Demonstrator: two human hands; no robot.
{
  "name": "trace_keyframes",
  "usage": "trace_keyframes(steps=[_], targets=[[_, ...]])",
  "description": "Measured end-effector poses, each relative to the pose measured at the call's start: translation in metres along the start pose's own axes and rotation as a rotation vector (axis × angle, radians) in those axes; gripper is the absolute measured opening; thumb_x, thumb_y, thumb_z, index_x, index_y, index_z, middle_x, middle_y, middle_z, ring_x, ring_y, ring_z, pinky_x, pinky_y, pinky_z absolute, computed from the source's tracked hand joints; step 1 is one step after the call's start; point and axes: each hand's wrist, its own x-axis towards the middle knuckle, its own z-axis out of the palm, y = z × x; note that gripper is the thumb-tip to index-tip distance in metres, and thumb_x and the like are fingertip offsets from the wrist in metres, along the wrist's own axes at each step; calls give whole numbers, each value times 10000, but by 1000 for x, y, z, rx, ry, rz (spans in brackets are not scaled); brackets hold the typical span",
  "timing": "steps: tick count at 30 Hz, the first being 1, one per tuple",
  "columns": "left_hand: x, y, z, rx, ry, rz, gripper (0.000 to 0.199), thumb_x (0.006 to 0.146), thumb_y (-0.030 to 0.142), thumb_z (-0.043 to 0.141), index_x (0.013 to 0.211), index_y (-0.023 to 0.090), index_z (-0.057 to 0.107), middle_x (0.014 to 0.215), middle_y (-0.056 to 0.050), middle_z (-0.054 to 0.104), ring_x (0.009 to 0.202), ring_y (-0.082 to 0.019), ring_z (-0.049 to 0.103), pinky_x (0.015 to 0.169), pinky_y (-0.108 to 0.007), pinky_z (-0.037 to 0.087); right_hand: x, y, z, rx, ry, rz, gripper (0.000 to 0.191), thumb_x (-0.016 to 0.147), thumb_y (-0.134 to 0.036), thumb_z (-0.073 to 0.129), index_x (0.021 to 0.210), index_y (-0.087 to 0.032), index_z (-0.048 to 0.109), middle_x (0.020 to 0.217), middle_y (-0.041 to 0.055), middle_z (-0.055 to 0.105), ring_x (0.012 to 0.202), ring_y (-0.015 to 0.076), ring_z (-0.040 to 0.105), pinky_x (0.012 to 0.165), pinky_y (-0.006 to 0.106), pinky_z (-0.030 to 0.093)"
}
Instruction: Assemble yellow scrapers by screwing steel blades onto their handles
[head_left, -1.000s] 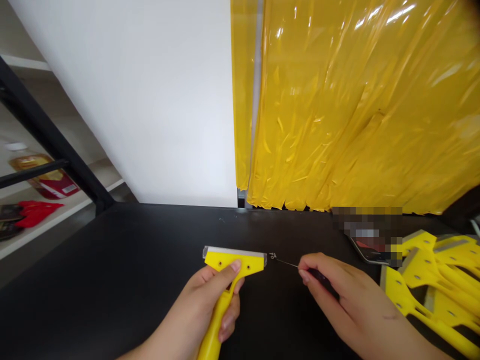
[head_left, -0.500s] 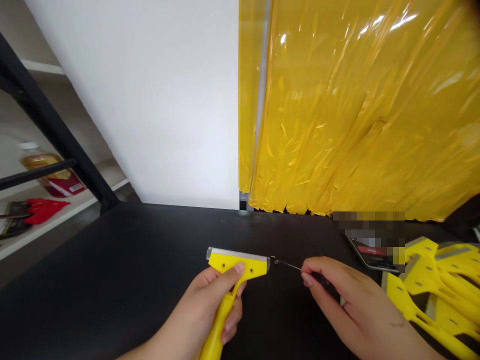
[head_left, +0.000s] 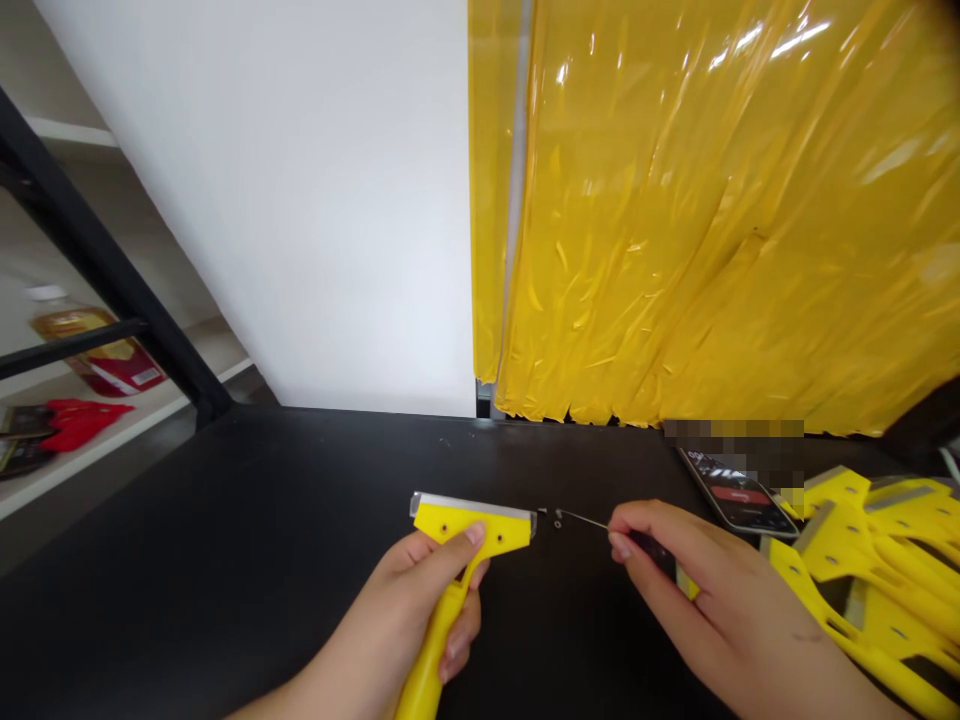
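Your left grip (head_left: 427,620) is closed around the handle of the yellow scraper (head_left: 472,525), with your thumb pressed on its head and the steel blade (head_left: 469,504) facing away from you; the scraper sits just above the surface (head_left: 225,520), its head apparently clear of it, though you can't be sure from this angle. Your right grip (head_left: 697,590) is nearly closed, pinching the dark handle (head_left: 649,552) of a thin pick (head_left: 585,521) between thumb and fingers; the pick points left toward the scraper's right end, its tip near that corner. A tiny ring-like bit (head_left: 558,519) lies just beside that corner, too small to identify. To the right of the scraper lie a phone (head_left: 739,495) and a pile of yellow scrapers (head_left: 862,570). This looks like fine work at the blade's end; the next move calls for holding the scraper steady and guiding the tip slowly, since the pick looks thin enough to slip.
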Motion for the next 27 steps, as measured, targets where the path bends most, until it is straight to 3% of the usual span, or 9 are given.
trace_keyframes(steps=[7,15,27], targets=[[1,-1,2,9,-22,-1,435,930,568,647,704,210,547,402,53,454,355,-68,307,388,-182,258,-3,-12,-7,11,11,2,134,1027,-294,552,1152,-326,588,1007,-11,752,849,175,745,733,267,584],[1,-1,0,21,1,-2,427,987,549,568,728,210,541,423,53,459,366,-67,308,402,-181,271,-4,-26,-7,0,38,-56,107,1023,-258,524,1011,-292,625,832,-10,741,684,166,723,637,272,563],[0,-3,0,26,-6,-3,427,984,545,568,723,208,550,418,46,455,364,-75,318,402,-193,267,-5,-31,-9,-30,64,-88,142,1037,-211,476,1086,-308,566,867,-53,748,685,137,728,612,262,542]])
